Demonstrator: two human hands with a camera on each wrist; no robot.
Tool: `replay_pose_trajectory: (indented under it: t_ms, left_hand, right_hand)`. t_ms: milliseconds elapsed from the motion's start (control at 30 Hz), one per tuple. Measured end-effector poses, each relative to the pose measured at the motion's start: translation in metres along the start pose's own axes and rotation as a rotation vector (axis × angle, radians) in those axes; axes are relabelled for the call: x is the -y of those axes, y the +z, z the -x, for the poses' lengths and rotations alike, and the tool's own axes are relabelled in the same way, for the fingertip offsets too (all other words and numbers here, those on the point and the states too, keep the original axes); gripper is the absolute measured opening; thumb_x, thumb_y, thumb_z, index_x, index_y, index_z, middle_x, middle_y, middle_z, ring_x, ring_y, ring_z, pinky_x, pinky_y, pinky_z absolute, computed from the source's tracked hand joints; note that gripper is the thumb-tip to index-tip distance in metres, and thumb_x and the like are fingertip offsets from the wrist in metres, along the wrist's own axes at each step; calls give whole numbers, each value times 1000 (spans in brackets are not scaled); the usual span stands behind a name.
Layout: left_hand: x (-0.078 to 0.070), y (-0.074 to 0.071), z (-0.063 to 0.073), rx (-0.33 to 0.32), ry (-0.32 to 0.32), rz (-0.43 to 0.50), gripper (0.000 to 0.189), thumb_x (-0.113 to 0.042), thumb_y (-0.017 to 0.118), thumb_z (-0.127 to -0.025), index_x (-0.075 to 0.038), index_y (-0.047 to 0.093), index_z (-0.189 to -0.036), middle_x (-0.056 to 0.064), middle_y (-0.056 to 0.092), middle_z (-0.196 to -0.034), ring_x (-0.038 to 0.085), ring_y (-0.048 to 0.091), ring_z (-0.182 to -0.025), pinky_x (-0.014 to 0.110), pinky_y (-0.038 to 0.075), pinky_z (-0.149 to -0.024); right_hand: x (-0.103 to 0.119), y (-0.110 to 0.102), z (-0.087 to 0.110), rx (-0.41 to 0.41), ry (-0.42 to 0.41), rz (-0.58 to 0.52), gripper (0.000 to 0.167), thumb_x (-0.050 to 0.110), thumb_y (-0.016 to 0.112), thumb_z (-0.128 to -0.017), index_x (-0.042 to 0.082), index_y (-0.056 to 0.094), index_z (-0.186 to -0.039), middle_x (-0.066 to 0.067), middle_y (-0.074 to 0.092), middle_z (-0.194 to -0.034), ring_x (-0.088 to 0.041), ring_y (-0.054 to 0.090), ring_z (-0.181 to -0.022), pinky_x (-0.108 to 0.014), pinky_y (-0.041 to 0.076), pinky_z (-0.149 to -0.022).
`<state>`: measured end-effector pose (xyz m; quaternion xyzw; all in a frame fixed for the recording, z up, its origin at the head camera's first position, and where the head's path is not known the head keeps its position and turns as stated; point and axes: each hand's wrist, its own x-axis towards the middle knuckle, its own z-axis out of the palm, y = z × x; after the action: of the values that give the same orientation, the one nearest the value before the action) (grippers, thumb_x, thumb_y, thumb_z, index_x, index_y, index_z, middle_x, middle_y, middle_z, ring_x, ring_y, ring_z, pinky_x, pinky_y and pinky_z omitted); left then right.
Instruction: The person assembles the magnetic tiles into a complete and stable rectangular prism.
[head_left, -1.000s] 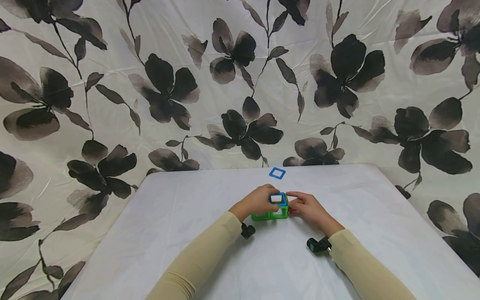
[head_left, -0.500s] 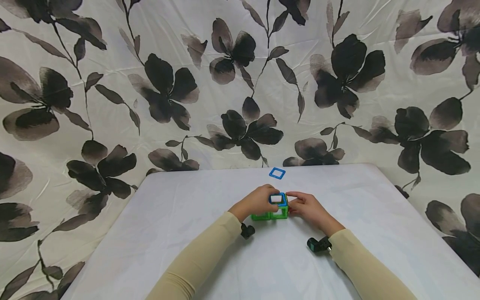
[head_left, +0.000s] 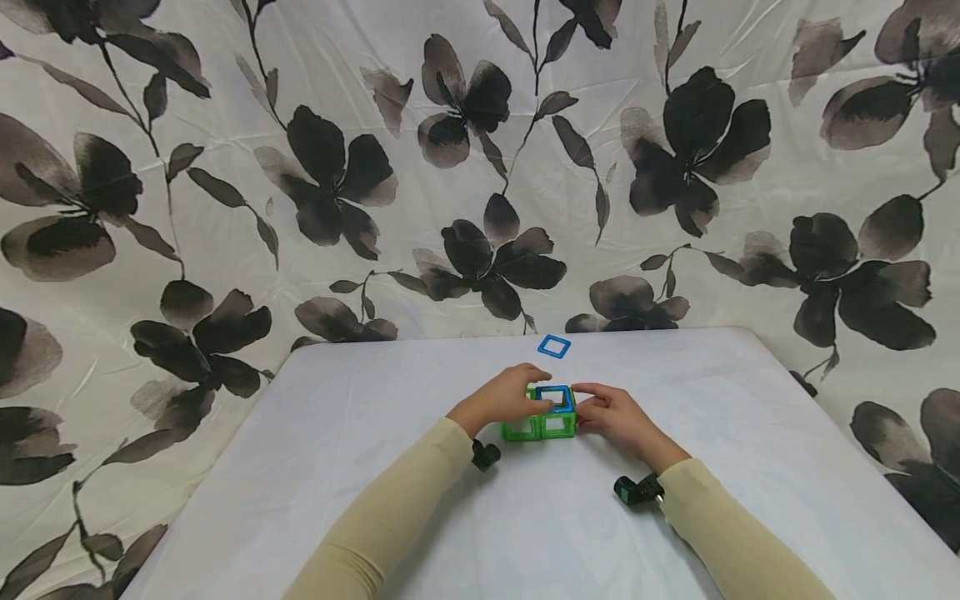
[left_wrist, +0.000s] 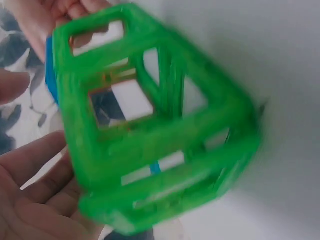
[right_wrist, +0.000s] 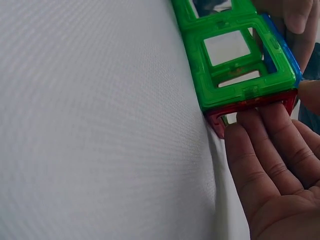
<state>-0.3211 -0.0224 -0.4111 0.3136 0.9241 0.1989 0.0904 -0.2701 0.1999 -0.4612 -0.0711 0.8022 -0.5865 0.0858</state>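
Observation:
A boxy structure of magnetic tiles (head_left: 557,433) stands on the white tabletop between my two hands. Green square frames make its front, and a blue square tile (head_left: 568,403) lies on top at the right. My left hand (head_left: 498,397) reaches round its left and back, thumb and fingers spread; in the left wrist view the thumb is clear of the green frames (left_wrist: 165,135). On the other side, my right hand (head_left: 621,423) lays fairly straight fingers against a red tile (right_wrist: 250,103), seen in the right wrist view. Its thumb is by the blue tile's corner.
A loose blue square tile (head_left: 548,354) lies behind the structure near the table's far edge. White cloth covers the table (head_left: 525,533), and a flower-printed curtain (head_left: 480,167) hangs behind it. Each wrist wears a small black camera (head_left: 636,490).
My left hand has loosened and drawn a little to the left, uncovering more of the blue top and green front. My right hand and the structure stay in place.

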Motion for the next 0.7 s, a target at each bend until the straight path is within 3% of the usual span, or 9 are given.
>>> replay_pose_trajectory:
  t_ms: [533,700]
  left_hand:
    - [32,-33,-37,-48,28,-14,48,-30,55,-97,-3,53,-137,14,57,-137,27,54,-127,42,43,-107]
    - [39,-38,-48,-36,-6,-31,46,-28,54,-96,-3,54,-136,15,58,-136,27,54,-126,41,43,-107]
  right_hand:
    - [2,-5,1,12,30,-1,51,17,58,-96,5,43,-144,-15,69,-112,-19,67,-98,-36,56,-89]
    - [1,-7,4,1,48,10,51,15,58,-95,6,44,-143,-12,70,-108,-17,67,-96,-34,56,-87]
